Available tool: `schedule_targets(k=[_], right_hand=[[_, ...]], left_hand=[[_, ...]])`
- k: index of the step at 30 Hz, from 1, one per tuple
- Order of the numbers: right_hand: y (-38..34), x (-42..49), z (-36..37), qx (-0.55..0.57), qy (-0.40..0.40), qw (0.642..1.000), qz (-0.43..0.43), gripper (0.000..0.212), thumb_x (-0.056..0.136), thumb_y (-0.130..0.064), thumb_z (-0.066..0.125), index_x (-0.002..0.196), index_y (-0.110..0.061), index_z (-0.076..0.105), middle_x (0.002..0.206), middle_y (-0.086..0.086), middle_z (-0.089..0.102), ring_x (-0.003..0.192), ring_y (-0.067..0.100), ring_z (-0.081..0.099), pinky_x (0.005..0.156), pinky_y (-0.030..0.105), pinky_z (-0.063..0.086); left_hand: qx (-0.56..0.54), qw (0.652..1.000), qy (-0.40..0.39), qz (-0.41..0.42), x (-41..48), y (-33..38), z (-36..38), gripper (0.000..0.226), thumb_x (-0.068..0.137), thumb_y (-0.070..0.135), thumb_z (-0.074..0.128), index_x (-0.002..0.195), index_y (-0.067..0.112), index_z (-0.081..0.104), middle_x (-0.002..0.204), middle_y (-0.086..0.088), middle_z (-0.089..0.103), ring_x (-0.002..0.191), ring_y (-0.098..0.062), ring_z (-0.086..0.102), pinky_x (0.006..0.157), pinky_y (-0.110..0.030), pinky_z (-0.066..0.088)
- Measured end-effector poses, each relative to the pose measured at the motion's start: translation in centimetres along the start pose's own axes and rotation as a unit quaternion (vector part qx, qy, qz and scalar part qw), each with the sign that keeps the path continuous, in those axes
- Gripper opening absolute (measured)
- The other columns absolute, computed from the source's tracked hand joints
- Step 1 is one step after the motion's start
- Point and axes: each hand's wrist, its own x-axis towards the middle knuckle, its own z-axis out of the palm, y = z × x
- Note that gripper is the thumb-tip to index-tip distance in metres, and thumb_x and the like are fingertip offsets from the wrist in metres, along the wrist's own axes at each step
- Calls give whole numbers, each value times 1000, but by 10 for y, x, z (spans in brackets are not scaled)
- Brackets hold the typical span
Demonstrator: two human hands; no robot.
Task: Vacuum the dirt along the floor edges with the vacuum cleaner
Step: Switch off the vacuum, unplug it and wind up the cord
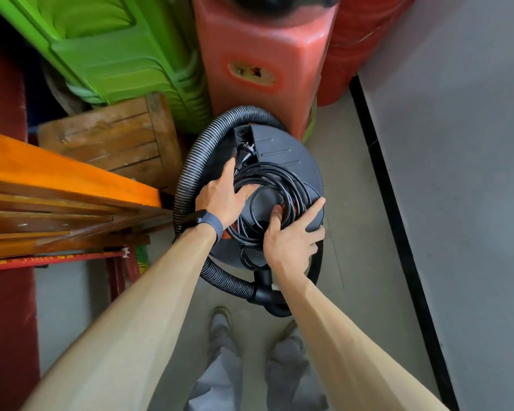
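A black round vacuum cleaner [285, 152] stands on the floor below me. Its ribbed black hose [190, 161] loops around the body. A coiled black power cable [279, 179] lies on the lid, with the plug [245, 152] near the top. My left hand [223, 197] rests on the left side of the coil, with fingers reaching under the cable. My right hand [291, 238] holds the lower right of the coil, thumb tucked inside the loop and forefinger stretched over the lid's rim.
Stacked green plastic chairs [110, 54] and a red plastic stool [264, 54] stand behind the vacuum. A wooden stool [113, 137] and orange wooden planks [57, 188] crowd the left. A grey wall with black skirting [386, 185] runs along the right. My feet [220, 321] are below.
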Motion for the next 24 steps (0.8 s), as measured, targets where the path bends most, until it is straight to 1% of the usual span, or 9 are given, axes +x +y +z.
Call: schedule_targets(k=[3,5,7,10,13,15,17,21,24], right_hand=[[5,0,-5,-77,-8,997,-22,97,96,-73,42,159,-37,-23,164,20,10,144,49,27,107,64,36],[9,4,-10,-178,3,979,-96,103,94,-76,38,161,-24,-20,169,18,-1,156,43,5,114,73,20],[13,10,-13,-225,9,958,-178,98,96,-73,36,163,-22,-14,172,14,-12,158,39,-9,117,74,11],[18,14,-12,-224,15,948,-223,83,98,-71,28,164,-35,-8,172,14,-6,157,43,3,114,74,21],[15,16,-11,-248,59,940,-227,76,100,-69,21,165,-33,7,165,24,18,142,48,30,102,68,42],[10,18,-11,-256,77,936,-229,72,102,-65,20,165,-30,15,157,27,30,130,50,42,93,64,48],[9,19,-7,-259,90,934,-227,69,103,-65,20,164,-33,13,155,27,32,128,49,44,92,64,48],[11,17,0,-236,94,946,-202,69,101,-67,21,162,-40,3,163,21,22,134,48,38,95,65,47],[8,19,-5,-261,71,944,-190,71,101,-69,20,161,-41,-7,166,20,15,136,47,36,105,62,40]], left_hand=[[66,994,78,39,-16,4,-1,85,90,59,53,156,22,14,133,-16,58,117,-37,56,97,-46,43],[118,977,166,58,-33,5,1,85,90,59,49,156,17,16,138,-13,53,121,-33,52,100,-49,40],[106,976,179,69,-49,-3,4,83,93,53,48,157,14,13,147,-13,45,127,-33,48,104,-51,38],[101,982,128,93,-56,-17,7,75,98,45,41,157,12,10,154,-14,36,134,-34,43,112,-51,31],[137,977,106,124,-42,-17,5,72,98,44,35,157,13,8,150,-16,42,124,-35,51,99,-46,43],[143,976,87,139,-32,-15,2,71,99,45,32,157,15,6,149,-16,42,122,-35,51,96,-45,44],[146,975,74,149,-26,-17,-1,70,99,46,30,157,16,4,150,-16,41,125,-35,49,99,-45,42],[158,974,50,157,-23,-20,-3,72,99,47,29,157,16,0,148,-18,40,123,-36,49,97,-47,44],[124,981,-22,145,-21,-20,-12,75,100,48,34,157,22,-8,156,-15,29,133,-37,40,104,-49,37]])
